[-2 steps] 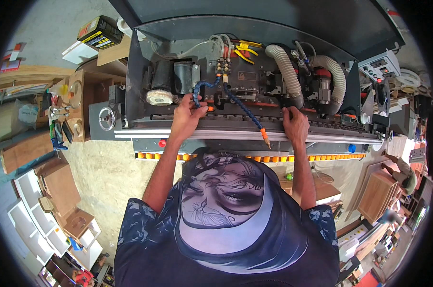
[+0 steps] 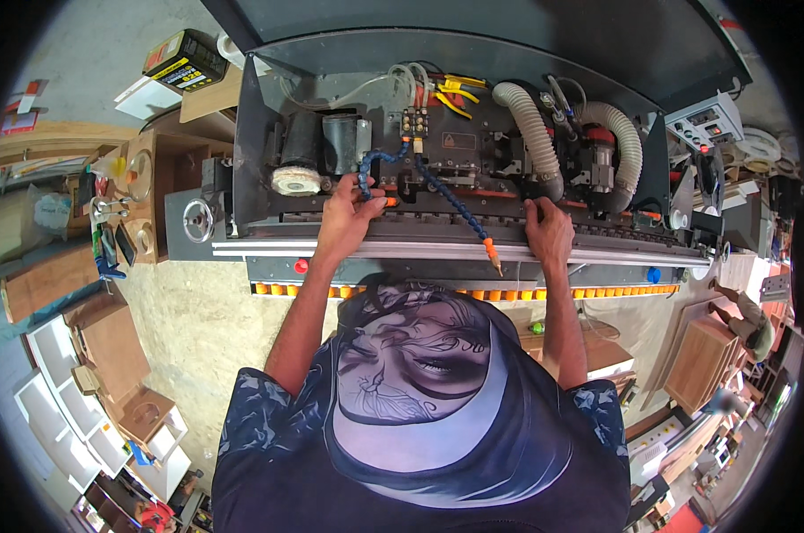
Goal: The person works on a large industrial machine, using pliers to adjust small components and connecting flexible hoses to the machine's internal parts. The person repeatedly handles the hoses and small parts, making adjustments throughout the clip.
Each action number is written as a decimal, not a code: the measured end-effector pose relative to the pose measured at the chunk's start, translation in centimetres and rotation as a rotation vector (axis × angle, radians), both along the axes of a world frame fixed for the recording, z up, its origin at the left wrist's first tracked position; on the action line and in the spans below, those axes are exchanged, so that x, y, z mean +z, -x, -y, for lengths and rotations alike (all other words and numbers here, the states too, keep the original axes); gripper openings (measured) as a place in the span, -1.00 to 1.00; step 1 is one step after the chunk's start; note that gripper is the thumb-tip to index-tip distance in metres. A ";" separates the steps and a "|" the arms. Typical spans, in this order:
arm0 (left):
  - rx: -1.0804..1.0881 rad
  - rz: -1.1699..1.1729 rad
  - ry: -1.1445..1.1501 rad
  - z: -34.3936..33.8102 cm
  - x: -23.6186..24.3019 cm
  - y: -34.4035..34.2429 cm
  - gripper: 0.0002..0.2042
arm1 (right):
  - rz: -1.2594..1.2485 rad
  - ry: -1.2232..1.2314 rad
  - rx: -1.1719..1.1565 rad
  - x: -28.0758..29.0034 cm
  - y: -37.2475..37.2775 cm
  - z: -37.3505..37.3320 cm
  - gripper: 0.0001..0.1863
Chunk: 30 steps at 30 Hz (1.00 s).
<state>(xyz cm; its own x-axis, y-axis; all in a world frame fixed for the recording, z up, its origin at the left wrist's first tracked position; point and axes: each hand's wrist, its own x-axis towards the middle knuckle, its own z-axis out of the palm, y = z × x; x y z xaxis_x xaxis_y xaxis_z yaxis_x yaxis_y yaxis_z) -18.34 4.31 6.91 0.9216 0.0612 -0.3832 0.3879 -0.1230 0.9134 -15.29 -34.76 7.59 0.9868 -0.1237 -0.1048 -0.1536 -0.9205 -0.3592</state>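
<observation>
An open dark machine housing lies ahead of me, with a long silver rail [image 2: 446, 251] along its near edge. My left hand [image 2: 343, 222] reaches over the rail and is closed round the lower part of a blue segmented hose [image 2: 364, 169], close to its orange nozzle [image 2: 389, 202]. A second blue segmented hose [image 2: 452, 206] hangs free between my hands, its orange tip [image 2: 492, 252] over the rail. My right hand [image 2: 551, 233] is curled at the machine's dark track, just below the end of a grey ribbed duct [image 2: 528, 129]; what its fingertips grip is hidden.
Yellow-handled pliers [image 2: 458, 93] lie at the back inside the housing. To the left are a black cylindrical motor [image 2: 299, 147] and a handwheel [image 2: 198, 220]. Another ribbed duct [image 2: 628, 151] is at the right. A person [image 2: 750, 322] is far off to the right.
</observation>
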 end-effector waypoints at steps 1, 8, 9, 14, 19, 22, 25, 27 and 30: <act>-0.012 -0.015 0.003 0.1 0.2 -0.1 -0.65 | -0.003 0.005 0.001 -0.1 0.0 0.1 -0.65; 0.020 -0.004 0.009 0.3 0.1 -0.8 -0.69 | -0.011 0.019 0.006 -0.1 -0.8 -0.2 -0.63; 0.020 -0.005 0.011 0.3 0.1 -0.8 -0.69 | -0.019 0.024 0.002 -0.1 -0.8 -0.2 -0.63; -0.017 0.003 -0.031 0.2 -0.1 -1.0 -0.76 | -0.055 0.014 -0.013 0.1 -1.0 -0.3 -0.64; -0.019 0.071 -0.051 0.1 -1.4 -1.4 -0.78 | -0.029 0.033 0.012 -0.1 -1.0 -0.3 -0.66; -0.030 0.064 -0.134 0.5 -0.7 -1.6 -0.76 | -0.016 0.028 0.000 -0.3 -0.8 -0.2 -0.66; -0.013 0.037 -0.134 0.8 -0.1 -1.7 -0.76 | -0.031 0.012 -0.009 -0.2 -1.0 -0.1 -0.67; 0.039 0.044 -0.090 1.1 -0.4 -1.5 -0.77 | -0.047 0.008 -0.005 -0.2 -1.0 -0.3 -0.67; 0.069 0.063 -0.032 1.2 -0.8 -1.5 -0.78 | -0.051 0.017 0.001 -0.1 -0.9 -0.3 -0.66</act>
